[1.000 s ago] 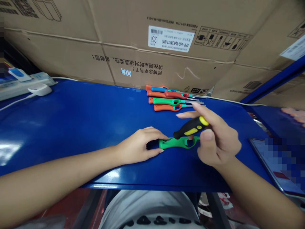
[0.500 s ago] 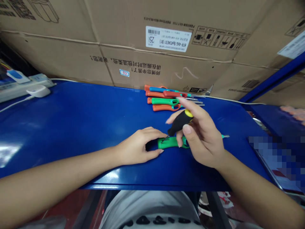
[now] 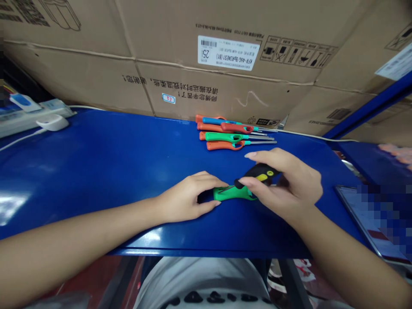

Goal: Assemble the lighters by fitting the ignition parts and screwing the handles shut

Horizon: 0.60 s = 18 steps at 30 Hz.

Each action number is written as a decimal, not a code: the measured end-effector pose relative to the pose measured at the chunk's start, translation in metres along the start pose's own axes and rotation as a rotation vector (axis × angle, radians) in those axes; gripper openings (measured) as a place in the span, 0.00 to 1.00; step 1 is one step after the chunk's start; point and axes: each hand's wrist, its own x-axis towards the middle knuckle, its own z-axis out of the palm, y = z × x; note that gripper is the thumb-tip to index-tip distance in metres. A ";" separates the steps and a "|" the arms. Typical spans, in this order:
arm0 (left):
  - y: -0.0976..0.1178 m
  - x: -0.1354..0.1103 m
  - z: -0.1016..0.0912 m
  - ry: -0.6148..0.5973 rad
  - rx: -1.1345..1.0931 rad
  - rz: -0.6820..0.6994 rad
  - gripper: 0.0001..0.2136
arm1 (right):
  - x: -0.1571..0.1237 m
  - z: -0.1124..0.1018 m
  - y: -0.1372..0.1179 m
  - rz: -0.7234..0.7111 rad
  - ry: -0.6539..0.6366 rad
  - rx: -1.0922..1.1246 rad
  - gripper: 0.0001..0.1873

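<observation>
My left hand (image 3: 186, 197) pinches the butt end of a green long-nosed lighter (image 3: 231, 194) that lies on its side on the blue tabletop, thumb on the near side and fingers on the far side. My right hand (image 3: 289, 185) is closed round the black and yellow handle of a screwdriver (image 3: 257, 175). The screwdriver slants low over the lighter, its thin shaft pointing left and its tip close to the butt end. Whether the tip touches a screw cannot be made out. My right hand covers the lighter's nozzle end.
Several orange, blue, red and green lighters (image 3: 225, 137) lie in a pile against a large cardboard box (image 3: 180, 64) at the back of the blue table (image 3: 122, 159). A white power strip (image 3: 38, 113) stands far left. A tablet or phone-like screen (image 3: 363, 210) lies at the right.
The screwdriver has tipped from steep to nearly flat, its handle swinging down to the right with my right hand. My left hand and the green lighter stay in place.
</observation>
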 end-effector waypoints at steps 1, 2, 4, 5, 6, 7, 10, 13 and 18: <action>0.000 0.000 0.000 -0.006 -0.002 -0.001 0.17 | -0.001 0.000 0.000 -0.028 -0.002 0.010 0.16; 0.000 0.000 0.000 -0.011 -0.001 -0.004 0.17 | -0.001 0.000 0.000 -0.015 -0.026 0.059 0.18; -0.001 0.000 0.000 -0.011 0.007 -0.008 0.16 | -0.003 0.001 -0.002 0.103 -0.111 0.205 0.24; -0.001 -0.001 0.000 -0.008 0.011 -0.008 0.16 | -0.004 0.002 -0.003 0.164 -0.133 0.250 0.25; -0.001 -0.001 0.000 -0.006 0.014 -0.008 0.16 | -0.005 0.003 -0.005 0.197 -0.120 0.250 0.25; -0.001 -0.001 0.000 -0.008 0.014 -0.007 0.16 | -0.005 0.003 -0.006 0.190 -0.071 0.197 0.25; -0.001 0.000 0.000 -0.015 0.001 -0.008 0.17 | -0.006 0.001 -0.006 0.040 0.087 -0.117 0.23; -0.001 0.000 0.000 -0.016 -0.011 -0.008 0.17 | -0.007 0.001 -0.003 0.035 0.070 -0.130 0.21; -0.001 0.000 0.000 -0.007 0.008 -0.010 0.16 | -0.007 0.005 0.000 0.194 -0.058 0.188 0.24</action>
